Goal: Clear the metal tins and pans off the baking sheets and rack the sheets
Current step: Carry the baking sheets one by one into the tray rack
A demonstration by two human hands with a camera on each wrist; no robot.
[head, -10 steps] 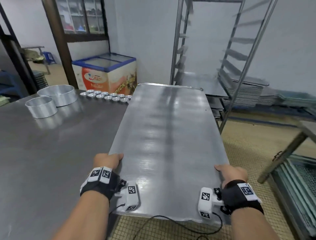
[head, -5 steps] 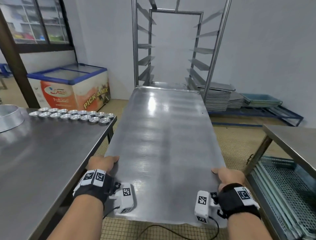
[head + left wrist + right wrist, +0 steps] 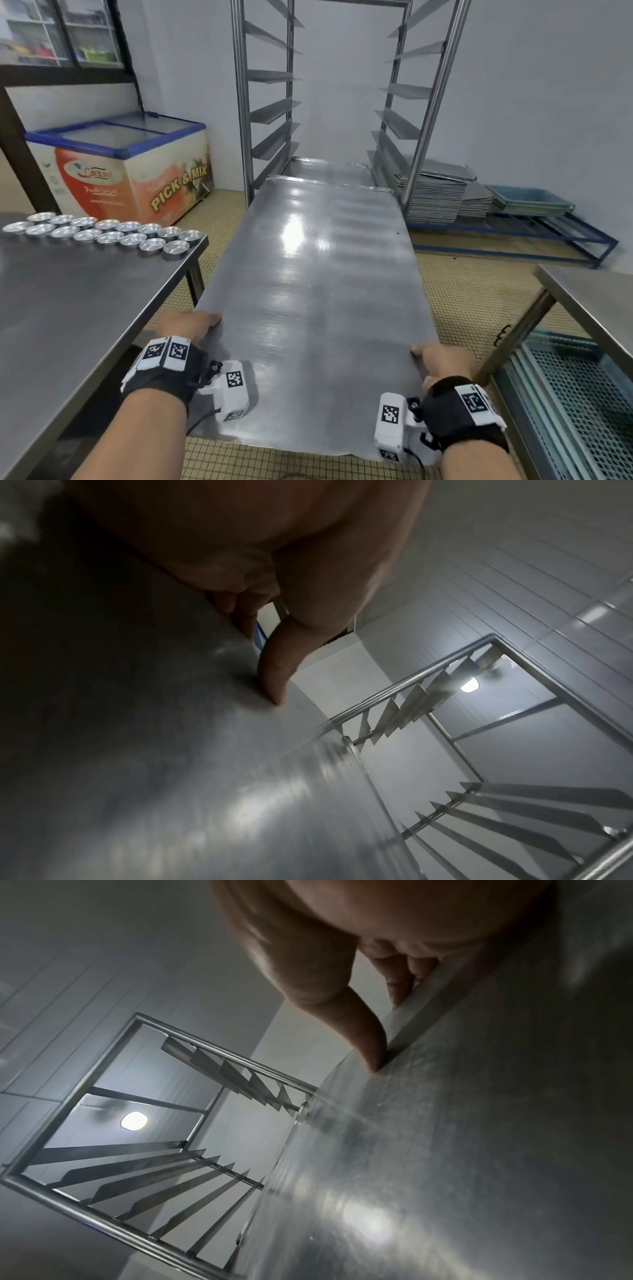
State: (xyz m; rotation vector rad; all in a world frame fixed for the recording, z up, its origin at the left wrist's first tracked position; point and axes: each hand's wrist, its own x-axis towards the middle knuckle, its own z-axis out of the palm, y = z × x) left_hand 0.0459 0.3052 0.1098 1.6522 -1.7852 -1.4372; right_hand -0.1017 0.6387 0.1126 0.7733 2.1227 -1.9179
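A large bare metal baking sheet point(image 3: 315, 301) is held level in the air between two tables. My left hand point(image 3: 186, 323) grips its left edge, thumb on top point(image 3: 274, 674) and fingers curled underneath. My right hand point(image 3: 442, 359) grips the right edge the same way, thumb point(image 3: 363, 1037) on the rim. The sheet's far end points at the tall steel rack point(image 3: 329, 102) and sits just in front of it. Another sheet point(image 3: 329, 169) lies on a low rack level. Several small round tins point(image 3: 102, 233) stand on the left table point(image 3: 68, 325).
A chest freezer point(image 3: 130, 164) stands at the left wall. Stacked sheets point(image 3: 435, 195) and a green tray point(image 3: 527, 200) lie on a blue floor frame right of the rack. A second steel table point(image 3: 596, 301) with mesh shelving below is at the right. Tiled floor lies between.
The sheet has swung off the left table toward the rack and moved closer to it. The large round pans have left the view. Both hands keep the same hold.
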